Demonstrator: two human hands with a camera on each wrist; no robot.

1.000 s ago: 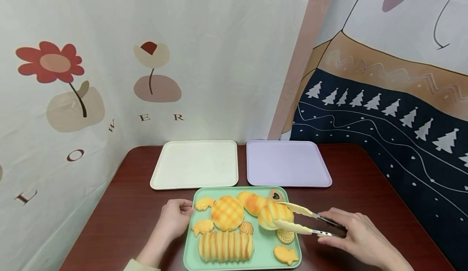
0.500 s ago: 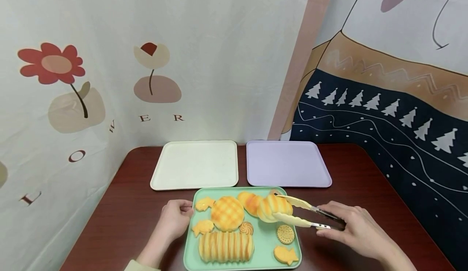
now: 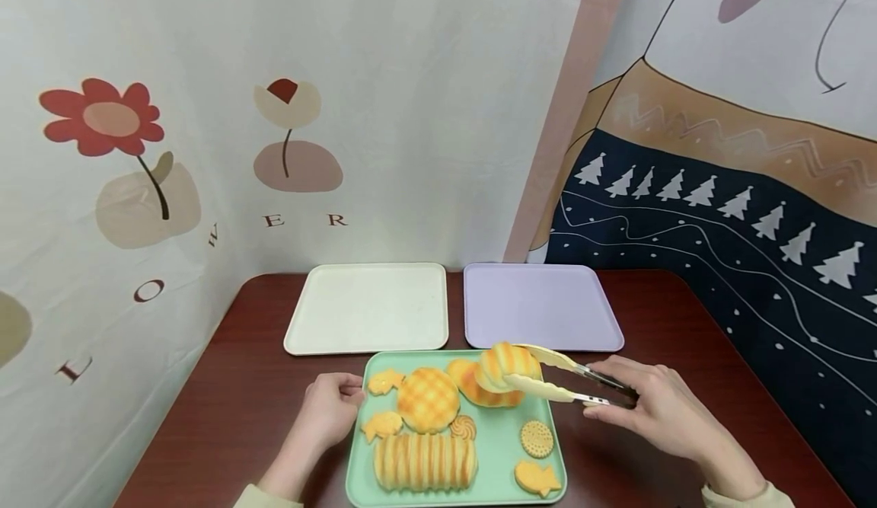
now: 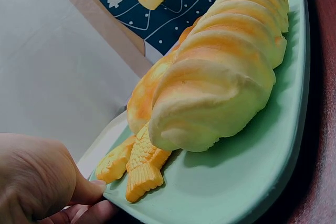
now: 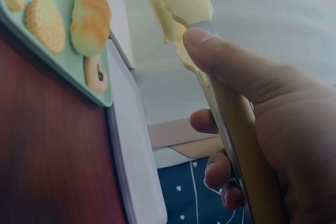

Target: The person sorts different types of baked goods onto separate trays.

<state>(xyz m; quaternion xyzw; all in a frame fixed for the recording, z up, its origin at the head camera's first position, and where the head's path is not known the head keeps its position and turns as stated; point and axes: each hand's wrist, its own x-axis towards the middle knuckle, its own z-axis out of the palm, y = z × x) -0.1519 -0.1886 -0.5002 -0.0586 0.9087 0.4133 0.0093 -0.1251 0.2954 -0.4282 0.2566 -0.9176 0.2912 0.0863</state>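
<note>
My right hand (image 3: 658, 409) holds a pair of tongs (image 3: 541, 388) with cream-coloured tips and metal arms. Between the tips is a round striped bun (image 3: 502, 363), raised over the far right part of the green tray (image 3: 496, 470). It overlaps an orange-yellow bread roll (image 3: 466, 378) in the head view. My left hand (image 3: 332, 409) pinches the tray's left rim, thumb on top in the left wrist view. A long ridged loaf (image 3: 425, 462), a crosshatched round bun (image 3: 428, 400), several fish-shaped biscuits (image 3: 537, 477), a round biscuit (image 3: 537, 439) and a swirl cookie (image 3: 463, 427) lie on the tray.
Behind the green tray, a white tray (image 3: 366, 308) and a purple tray (image 3: 544, 306) lie side by side on the dark red table (image 3: 212, 424). Printed cloth (image 3: 425, 112) hangs behind. The right wrist view shows a heart-marked biscuit (image 5: 96, 74) at the tray's corner.
The tongs have lifted the striped bun and carried it toward the tray's far edge. This uncovers the round biscuit and hides the heart-marked one in the head view. My left hand stays put.
</note>
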